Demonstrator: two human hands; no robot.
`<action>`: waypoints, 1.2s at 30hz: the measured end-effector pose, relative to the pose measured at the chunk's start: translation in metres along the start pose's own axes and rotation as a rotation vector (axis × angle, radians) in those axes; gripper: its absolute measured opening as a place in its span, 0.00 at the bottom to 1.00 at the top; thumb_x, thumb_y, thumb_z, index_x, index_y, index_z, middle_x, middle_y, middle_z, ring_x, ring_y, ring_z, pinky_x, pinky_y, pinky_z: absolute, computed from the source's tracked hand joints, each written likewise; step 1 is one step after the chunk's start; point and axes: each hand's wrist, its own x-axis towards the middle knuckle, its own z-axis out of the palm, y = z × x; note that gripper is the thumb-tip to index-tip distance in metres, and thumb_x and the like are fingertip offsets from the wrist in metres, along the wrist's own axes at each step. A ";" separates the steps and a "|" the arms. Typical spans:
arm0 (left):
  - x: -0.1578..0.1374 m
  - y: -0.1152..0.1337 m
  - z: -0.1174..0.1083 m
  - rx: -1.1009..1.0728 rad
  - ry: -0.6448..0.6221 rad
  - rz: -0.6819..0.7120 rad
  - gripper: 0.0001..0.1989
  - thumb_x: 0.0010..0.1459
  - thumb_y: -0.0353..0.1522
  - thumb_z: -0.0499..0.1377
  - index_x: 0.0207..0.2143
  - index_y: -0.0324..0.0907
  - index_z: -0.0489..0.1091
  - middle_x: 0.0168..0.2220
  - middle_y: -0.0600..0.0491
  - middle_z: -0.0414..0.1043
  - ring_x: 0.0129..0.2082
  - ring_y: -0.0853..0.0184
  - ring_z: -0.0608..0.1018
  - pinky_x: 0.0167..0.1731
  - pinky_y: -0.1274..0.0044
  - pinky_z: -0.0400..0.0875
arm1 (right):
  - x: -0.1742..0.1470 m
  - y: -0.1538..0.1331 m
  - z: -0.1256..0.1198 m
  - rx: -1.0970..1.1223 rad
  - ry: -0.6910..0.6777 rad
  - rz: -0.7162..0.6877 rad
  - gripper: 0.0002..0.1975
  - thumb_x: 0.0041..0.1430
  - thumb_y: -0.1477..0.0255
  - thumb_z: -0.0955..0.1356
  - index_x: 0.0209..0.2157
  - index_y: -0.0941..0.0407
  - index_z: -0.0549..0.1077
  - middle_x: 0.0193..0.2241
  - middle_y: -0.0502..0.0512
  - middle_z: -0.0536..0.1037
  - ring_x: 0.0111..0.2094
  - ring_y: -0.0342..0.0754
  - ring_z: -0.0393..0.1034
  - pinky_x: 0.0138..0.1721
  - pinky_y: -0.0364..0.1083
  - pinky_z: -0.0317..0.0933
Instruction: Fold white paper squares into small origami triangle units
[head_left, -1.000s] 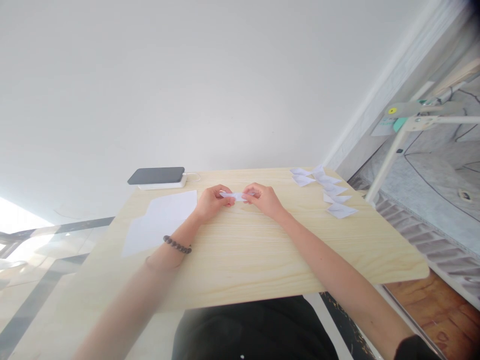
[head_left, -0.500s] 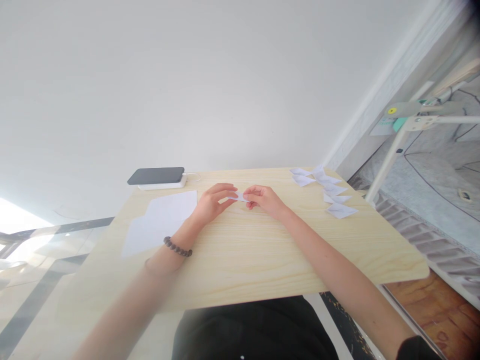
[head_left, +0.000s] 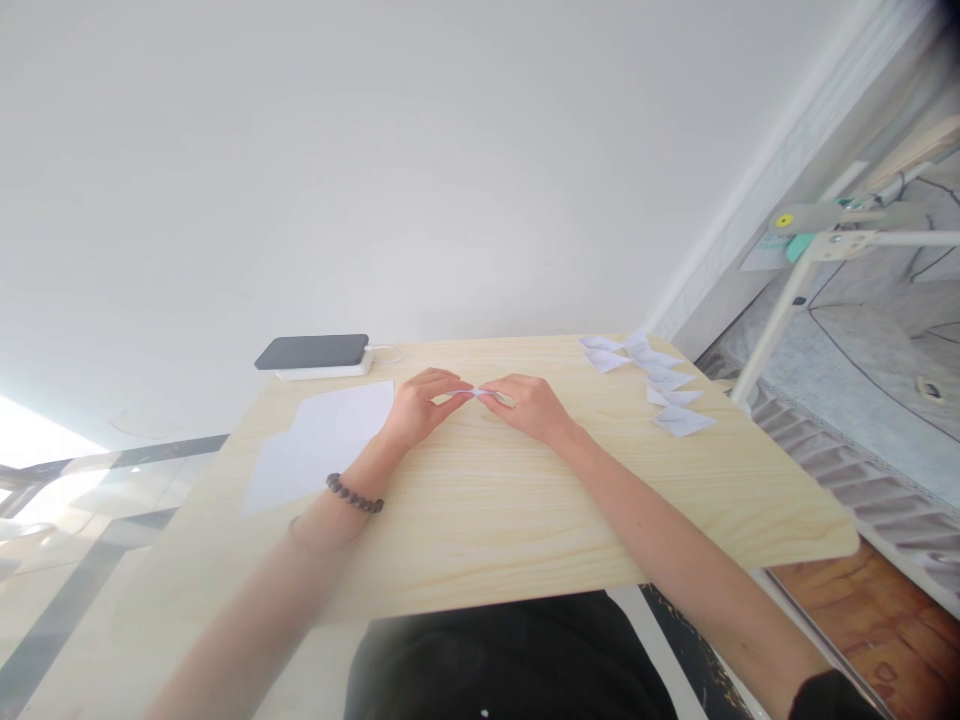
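A small piece of folded white paper [head_left: 476, 392] is pinched between my two hands above the middle of the table. My left hand [head_left: 429, 400], with a dark bead bracelet at its wrist, grips the paper's left end between thumb and fingers. On the other end, my right hand [head_left: 529, 402] pinches with thumb and forefinger. The paper shows almost edge-on, and the fingers hide most of it. Flat white sheets of paper [head_left: 322, 430] lie beside my left forearm. Several folded paper pieces [head_left: 684, 420] rest at the table's right side.
The light wooden table [head_left: 525, 540] has its far edge by a pale wall. A dark phone [head_left: 313, 351] lies on a white block [head_left: 324, 372] at the back left, with a white cable attached. Beyond the table's right side stands a white metal frame [head_left: 780, 310].
Both hands have drawn together at the paper's middle, fingertips nearly meeting. The paper has turned from showing its face to nearly edge-on. The sheets and folded pieces have stayed put.
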 end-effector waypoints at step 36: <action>0.000 0.005 0.000 0.015 -0.064 -0.146 0.07 0.52 0.33 0.55 0.30 0.41 0.73 0.30 0.52 0.75 0.31 0.69 0.75 0.32 0.78 0.69 | 0.002 0.000 -0.005 -0.039 -0.071 -0.035 0.10 0.57 0.71 0.60 0.35 0.55 0.71 0.32 0.52 0.76 0.32 0.42 0.68 0.35 0.41 0.57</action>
